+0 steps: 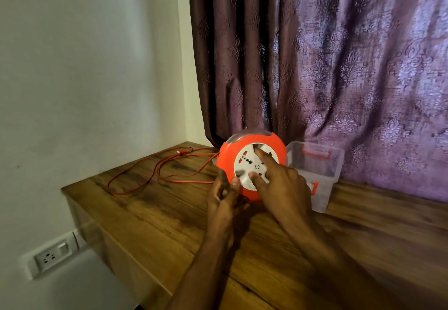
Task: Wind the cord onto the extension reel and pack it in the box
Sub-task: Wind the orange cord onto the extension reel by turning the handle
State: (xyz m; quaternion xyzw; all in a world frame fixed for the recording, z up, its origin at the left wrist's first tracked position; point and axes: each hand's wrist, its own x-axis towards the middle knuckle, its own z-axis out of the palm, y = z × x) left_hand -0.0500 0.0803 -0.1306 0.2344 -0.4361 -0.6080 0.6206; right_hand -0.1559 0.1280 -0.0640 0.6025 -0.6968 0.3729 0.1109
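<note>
Orange reel upright mid-frame, left hand gripping its lower edge, right hand seemingly fingers straight on white face, cord loose at left, clear box right

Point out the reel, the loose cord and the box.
reel [225, 161]: head view, orange rim, left side.
cord [135, 166]: head view, loop lying on the table.
box [337, 164]: head view, clear right wall.

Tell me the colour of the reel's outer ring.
Orange-red, around a white socket face; reel, head view.
</note>
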